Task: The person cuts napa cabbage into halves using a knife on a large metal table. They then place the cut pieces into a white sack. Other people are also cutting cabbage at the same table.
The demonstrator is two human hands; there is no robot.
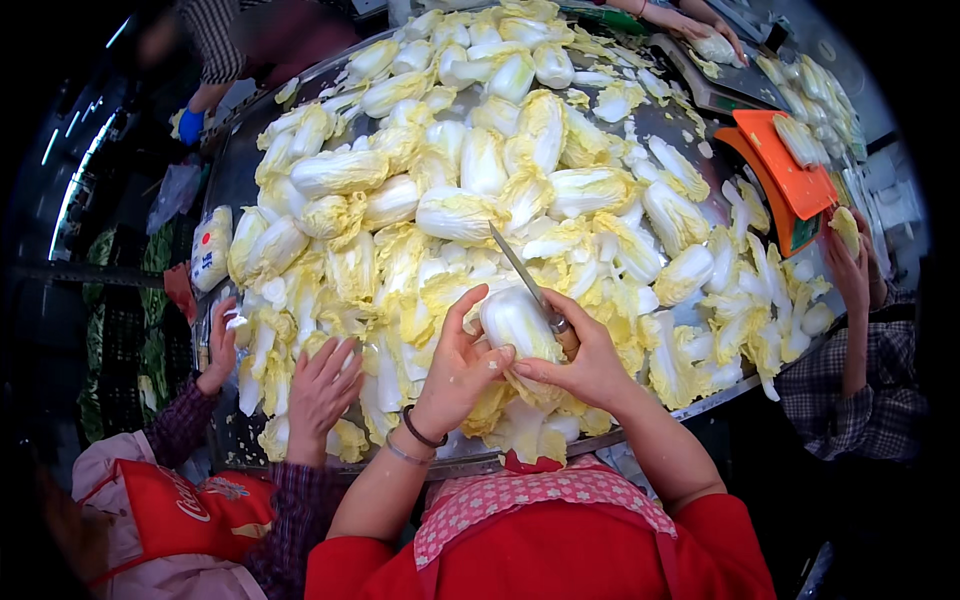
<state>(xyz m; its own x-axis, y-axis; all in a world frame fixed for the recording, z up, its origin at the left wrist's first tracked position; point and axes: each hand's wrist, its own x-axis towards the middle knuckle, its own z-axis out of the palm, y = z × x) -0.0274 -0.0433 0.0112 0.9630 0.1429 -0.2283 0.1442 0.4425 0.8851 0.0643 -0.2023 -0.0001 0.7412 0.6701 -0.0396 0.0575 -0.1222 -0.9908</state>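
Note:
Between my two hands, above the table's front edge, is a napa cabbage head [517, 319] with its white base pointing away from me. My left hand [469, 360] grips its left side, thumb across the leaves. My right hand [581, 349] has the wooden handle of a knife [519, 264] against its palm and also presses the cabbage's right side with the thumb. The blade points up and to the left, past the cabbage's base. Loose yellow-white leaves [525, 427] lie under and around my hands.
A metal table [232, 169] bears a big heap of cabbages [480, 161]. Close on my left are a co-worker's hands [322, 386]. At right, an orange scale [784, 176] carries a wrapped cabbage; another person's hand [847, 259] is near it. A bagged cabbage [212, 247] stands at the left edge.

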